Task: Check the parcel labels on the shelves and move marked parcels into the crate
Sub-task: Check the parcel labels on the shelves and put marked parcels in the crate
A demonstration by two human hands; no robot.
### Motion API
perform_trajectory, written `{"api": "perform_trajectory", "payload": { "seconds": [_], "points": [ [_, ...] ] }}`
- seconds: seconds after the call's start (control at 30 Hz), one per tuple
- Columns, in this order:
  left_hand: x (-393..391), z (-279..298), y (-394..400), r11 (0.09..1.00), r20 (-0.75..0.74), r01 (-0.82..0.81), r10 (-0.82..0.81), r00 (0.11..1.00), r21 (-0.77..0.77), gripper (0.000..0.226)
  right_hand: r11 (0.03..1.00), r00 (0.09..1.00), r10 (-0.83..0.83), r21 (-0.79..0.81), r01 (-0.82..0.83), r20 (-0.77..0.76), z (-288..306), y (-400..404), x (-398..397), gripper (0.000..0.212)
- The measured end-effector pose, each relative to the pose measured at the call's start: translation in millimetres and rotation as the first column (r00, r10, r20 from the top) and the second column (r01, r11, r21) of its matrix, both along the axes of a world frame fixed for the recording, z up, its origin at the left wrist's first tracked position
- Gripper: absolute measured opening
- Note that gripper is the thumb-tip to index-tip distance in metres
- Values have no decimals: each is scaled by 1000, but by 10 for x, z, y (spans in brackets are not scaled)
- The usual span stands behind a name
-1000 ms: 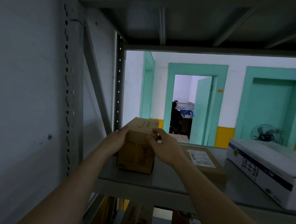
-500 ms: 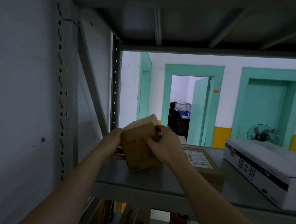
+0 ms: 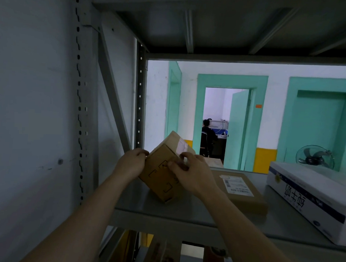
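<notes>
Both hands tip the small brown cardboard parcel [image 3: 162, 175] on one corner above the grey metal shelf [image 3: 185, 211], likely to bring its taped label face into view. The left hand [image 3: 130, 164] grips its left edge; the right hand's [image 3: 192, 175] fingers [image 3: 175, 166] clasp its top.
</notes>
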State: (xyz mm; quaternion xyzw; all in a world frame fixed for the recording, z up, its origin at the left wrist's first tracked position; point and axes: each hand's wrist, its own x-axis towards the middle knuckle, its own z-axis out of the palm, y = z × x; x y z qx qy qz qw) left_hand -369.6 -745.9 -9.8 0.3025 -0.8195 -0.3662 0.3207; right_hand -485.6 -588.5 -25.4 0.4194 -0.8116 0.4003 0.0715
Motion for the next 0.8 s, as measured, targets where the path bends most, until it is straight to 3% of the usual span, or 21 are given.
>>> {"api": "perform_trajectory", "payload": {
  "seconds": [0.1,0.23,0.43,0.57,0.7,0.8],
  "points": [
    [-17,80,131,999,23,38,-38,999,-32,54,1000,998,18,14,-19,58,-44,7,39,68],
    [-70,69,102,996,134,67,-59,989,-51,81,999,1000,-8,-31,7,-23,-15,32,68,57],
    [-72,-54,23,993,123,82,-71,990,-87,54,999,987,-46,-33,41,-155,-44,99,16,49],
    [-38,-117,18,994,47,73,-70,996,-82,47,998,998,-31,-59,28,-55,-91,170,25,61],
    [-59,-167,9,974,37,106,-101,994,-200,33,999,995,17,-31,-14,99,-156,173,-1,43],
    [-74,-174,3,972,50,112,-104,993,-207,34,999,996,8,-33,-6,84,-208,164,-22,31]
  ]
}}
